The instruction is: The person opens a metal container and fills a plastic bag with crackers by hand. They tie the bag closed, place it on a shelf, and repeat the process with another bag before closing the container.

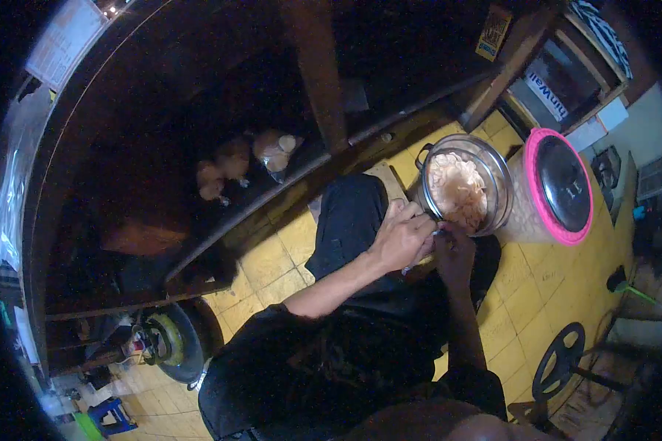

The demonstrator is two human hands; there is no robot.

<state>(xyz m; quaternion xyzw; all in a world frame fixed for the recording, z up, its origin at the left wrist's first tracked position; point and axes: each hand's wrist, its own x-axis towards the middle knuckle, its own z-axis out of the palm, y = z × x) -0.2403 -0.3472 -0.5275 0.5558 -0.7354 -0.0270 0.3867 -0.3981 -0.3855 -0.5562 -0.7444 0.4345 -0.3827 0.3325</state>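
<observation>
Steel pot: the round steel pot (424,189), full of pale food pieces, stood on the yellow tiled floor (272,264) by the person's knees.
Left hand: the left hand (403,237) lay on the pot's near rim, fingers clenched on the edge.
Right hand: the right hand (454,253) was just beside it; fingers too dim to tell.
Neighbour: a pink-rimmed tub with a dark lid (559,184) stood just beside the pot.

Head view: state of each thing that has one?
pot: lid off, filled with pale pieces
tub: shut, pink-rimmed lid on
left hand: fingers curled shut, at the pot's rim
right hand: beside the left hand, in shadow, grip unclear
</observation>
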